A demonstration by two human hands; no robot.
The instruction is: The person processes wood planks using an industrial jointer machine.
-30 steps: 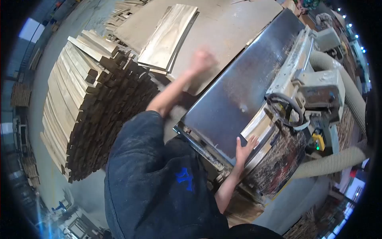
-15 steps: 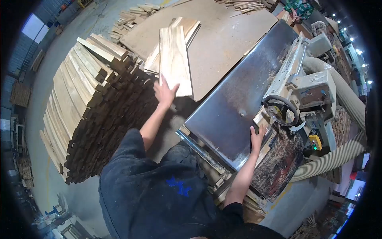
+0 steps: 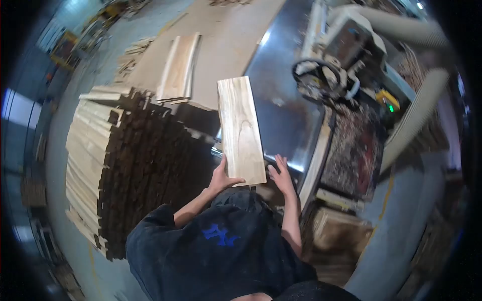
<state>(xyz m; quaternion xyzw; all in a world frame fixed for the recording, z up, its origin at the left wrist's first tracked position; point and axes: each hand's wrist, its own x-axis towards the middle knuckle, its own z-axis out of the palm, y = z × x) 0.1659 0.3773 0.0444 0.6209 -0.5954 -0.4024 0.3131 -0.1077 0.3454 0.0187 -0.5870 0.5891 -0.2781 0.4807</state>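
A pale wooden board (image 3: 242, 133) with visible grain is held up in front of my body, slanting over the near left edge of the metal saw table (image 3: 293, 113). My left hand (image 3: 224, 179) grips its lower left corner, the thumb lying across the top face. Just off the board's lower right edge, my right hand (image 3: 282, 176) has its fingers stretched out and holds nothing. Beyond the board, a few more flat boards (image 3: 178, 67) lie on the brown side table (image 3: 221, 47).
To the left stands a tall stack of wooden strips (image 3: 85, 150). A machine head with a black handwheel (image 3: 316, 78) sits over the metal table's right side, with a ribbed hose (image 3: 422, 110) behind. Sawdust covers the machine's dark side (image 3: 354, 155).
My left hand has lifted a board off the side table and brought it right and toward me. My right hand has left the machine side and moved near the board. The view has shifted.
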